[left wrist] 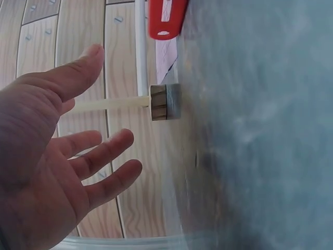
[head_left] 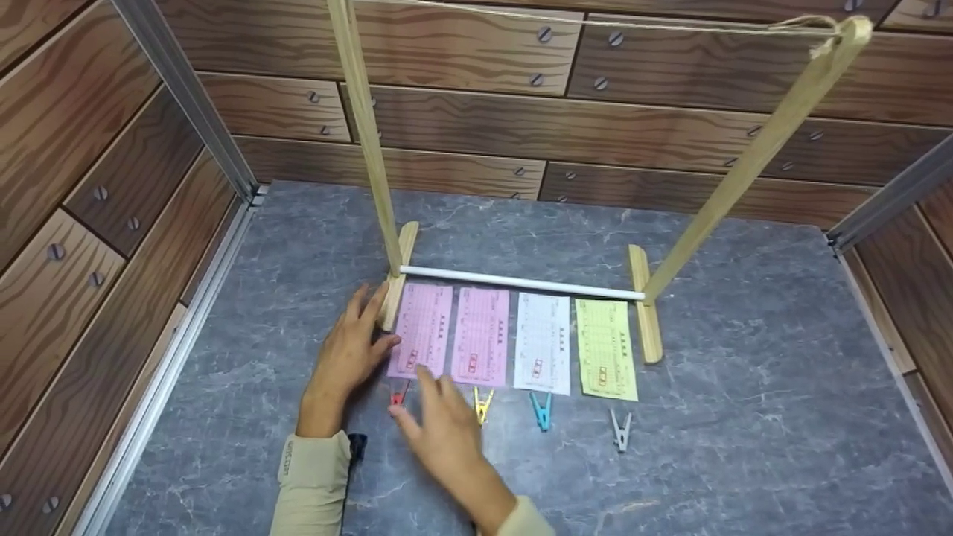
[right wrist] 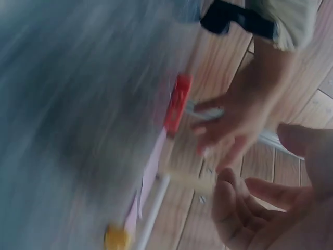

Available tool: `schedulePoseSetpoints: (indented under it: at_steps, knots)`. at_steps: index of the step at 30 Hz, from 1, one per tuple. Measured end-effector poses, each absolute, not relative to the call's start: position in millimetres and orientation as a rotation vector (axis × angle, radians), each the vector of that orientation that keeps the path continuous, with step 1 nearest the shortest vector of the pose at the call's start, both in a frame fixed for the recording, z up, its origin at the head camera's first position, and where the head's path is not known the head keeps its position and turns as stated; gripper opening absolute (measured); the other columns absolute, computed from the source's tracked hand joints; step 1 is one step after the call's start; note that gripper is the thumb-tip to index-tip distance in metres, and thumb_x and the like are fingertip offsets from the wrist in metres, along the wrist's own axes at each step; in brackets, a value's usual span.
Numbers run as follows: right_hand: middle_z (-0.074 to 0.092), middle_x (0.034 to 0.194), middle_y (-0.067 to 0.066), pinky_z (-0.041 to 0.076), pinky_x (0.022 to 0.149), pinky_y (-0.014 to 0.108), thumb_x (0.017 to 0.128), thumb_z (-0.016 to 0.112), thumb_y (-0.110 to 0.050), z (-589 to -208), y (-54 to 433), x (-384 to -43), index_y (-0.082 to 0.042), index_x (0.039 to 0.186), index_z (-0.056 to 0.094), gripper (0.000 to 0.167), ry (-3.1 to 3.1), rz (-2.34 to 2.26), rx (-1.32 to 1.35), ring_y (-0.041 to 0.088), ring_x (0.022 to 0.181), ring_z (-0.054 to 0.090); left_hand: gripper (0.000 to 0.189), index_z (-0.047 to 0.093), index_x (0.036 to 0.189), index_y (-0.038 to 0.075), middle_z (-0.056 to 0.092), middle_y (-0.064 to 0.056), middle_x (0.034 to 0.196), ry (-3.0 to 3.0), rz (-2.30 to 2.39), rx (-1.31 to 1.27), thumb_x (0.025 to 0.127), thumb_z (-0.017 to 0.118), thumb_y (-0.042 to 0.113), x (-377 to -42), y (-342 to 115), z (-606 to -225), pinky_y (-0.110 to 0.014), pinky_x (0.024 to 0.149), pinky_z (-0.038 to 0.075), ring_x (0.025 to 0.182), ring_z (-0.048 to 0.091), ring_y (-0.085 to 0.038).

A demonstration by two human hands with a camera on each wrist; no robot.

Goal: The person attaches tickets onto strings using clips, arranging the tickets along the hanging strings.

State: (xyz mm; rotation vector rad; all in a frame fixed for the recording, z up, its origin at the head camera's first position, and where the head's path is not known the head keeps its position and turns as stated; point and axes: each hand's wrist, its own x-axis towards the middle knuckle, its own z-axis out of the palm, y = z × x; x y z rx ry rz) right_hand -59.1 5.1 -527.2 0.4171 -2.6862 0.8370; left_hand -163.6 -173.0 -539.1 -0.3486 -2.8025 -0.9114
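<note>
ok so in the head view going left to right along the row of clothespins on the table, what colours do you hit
red clothespin (partly behind the hands) → yellow clothespin → blue clothespin → grey clothespin

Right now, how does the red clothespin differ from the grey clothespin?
The red clothespin lies at the left end of the row, between both hands; the grey clothespin lies at the right end, far from them. The red one sits below a pink slip, the grey one below the yellow slip. Both lie flat on the table.

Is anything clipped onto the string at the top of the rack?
No, the string is bare; all four slips lie on the table.
</note>
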Motion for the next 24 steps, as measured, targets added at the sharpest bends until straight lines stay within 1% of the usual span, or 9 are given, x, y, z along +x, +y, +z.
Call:
schedulePoseSetpoints:
  at_steps: [5, 8, 11, 12, 13, 17, 19, 23, 24]
  knots:
    - [0.059, 0.089, 0.008, 0.047, 0.052, 0.035, 0.081, 0.083, -0.04, -536, -22, -71, -0.006, 0.137, 0.056, 0.071, -2.842, 0.632, 0.479, 0.023, 0.065, 0.058, 0.081, 0.037, 0.157, 0.017, 0.035, -0.026, 0.154, -2.782, -0.898, -0.36, 0.089, 0.079, 0.02, -164, -175, -539, -0.063, 0.099, 0.042, 0.129, 0.046, -0.05]
    - [0.061, 0.086, 0.011, 0.049, 0.05, 0.039, 0.078, 0.087, -0.036, -539, -31, -78, -0.005, 0.134, 0.056, 0.071, -2.897, 0.547, 0.479, 0.028, 0.062, 0.061, 0.081, 0.036, 0.158, 0.017, 0.035, -0.027, 0.154, -2.783, -0.9, -0.363, 0.089, 0.079, 0.021, -163, -175, -539, -0.063, 0.099, 0.042, 0.129, 0.046, -0.049]
    - [0.061, 0.082, 0.012, 0.05, 0.049, 0.04, 0.074, 0.09, -0.031, -543, -34, -81, -0.005, 0.129, 0.058, 0.069, -2.918, 0.465, 0.48, 0.028, 0.06, 0.062, 0.081, 0.036, 0.157, 0.016, 0.035, -0.028, 0.154, -2.772, -0.908, -0.367, 0.089, 0.079, 0.021, -162, -174, -539, -0.063, 0.098, 0.042, 0.129, 0.046, -0.05]
    - [0.06, 0.08, 0.012, 0.049, 0.048, 0.04, 0.072, 0.091, -0.029, -545, -34, -82, -0.006, 0.127, 0.058, 0.068, -2.912, 0.437, 0.486, 0.028, 0.059, 0.062, 0.081, 0.037, 0.157, 0.016, 0.035, -0.028, 0.154, -2.767, -0.913, -0.366, 0.089, 0.079, 0.021, -162, -173, -539, -0.063, 0.098, 0.043, 0.129, 0.047, -0.05]
    - [0.06, 0.077, 0.011, 0.049, 0.046, 0.04, 0.073, 0.089, -0.025, -547, -34, -83, -0.006, 0.124, 0.06, 0.062, -2.901, 0.403, 0.492, 0.028, 0.058, 0.061, 0.081, 0.037, 0.157, 0.016, 0.035, -0.028, 0.153, -2.762, -0.914, -0.364, 0.089, 0.079, 0.021, -162, -173, -539, -0.063, 0.097, 0.043, 0.129, 0.047, -0.05]
    - [0.06, 0.072, 0.01, 0.047, 0.044, 0.038, 0.076, 0.081, -0.012, -549, -33, -84, -0.009, 0.113, 0.063, 0.041, -2.84, 0.315, 0.522, 0.026, 0.056, 0.061, 0.081, 0.038, 0.156, 0.015, 0.036, -0.029, 0.152, -2.751, -0.911, -0.357, 0.088, 0.08, 0.02, -161, -173, -538, -0.063, 0.097, 0.043, 0.129, 0.047, -0.049]
    - [0.06, 0.07, 0.009, 0.046, 0.044, 0.037, 0.078, 0.076, -0.007, -547, -31, -85, -0.01, 0.108, 0.064, 0.033, -2.824, 0.343, 0.541, 0.025, 0.055, 0.06, 0.08, 0.039, 0.156, 0.015, 0.037, -0.029, 0.152, -2.754, -0.901, -0.354, 0.088, 0.08, 0.019, -161, -173, -536, -0.063, 0.097, 0.043, 0.128, 0.048, -0.05]
    - [0.058, 0.07, 0.006, 0.047, 0.049, 0.038, 0.08, 0.075, -0.004, -537, -19, -90, -0.008, 0.102, 0.062, 0.026, -2.854, 0.531, 0.622, 0.025, 0.058, 0.06, 0.079, 0.039, 0.156, 0.014, 0.038, -0.029, 0.151, -2.769, -0.885, -0.351, 0.088, 0.08, 0.019, -160, -172, -533, -0.063, 0.095, 0.044, 0.125, 0.05, -0.05]
    - [0.058, 0.071, 0.005, 0.048, 0.051, 0.038, 0.079, 0.075, -0.002, -534, -14, -92, -0.007, 0.102, 0.062, 0.027, -2.875, 0.6, 0.642, 0.025, 0.06, 0.06, 0.079, 0.04, 0.155, 0.014, 0.038, -0.03, 0.151, -2.775, -0.879, -0.345, 0.088, 0.08, 0.019, -160, -172, -533, -0.063, 0.095, 0.044, 0.124, 0.05, -0.051]
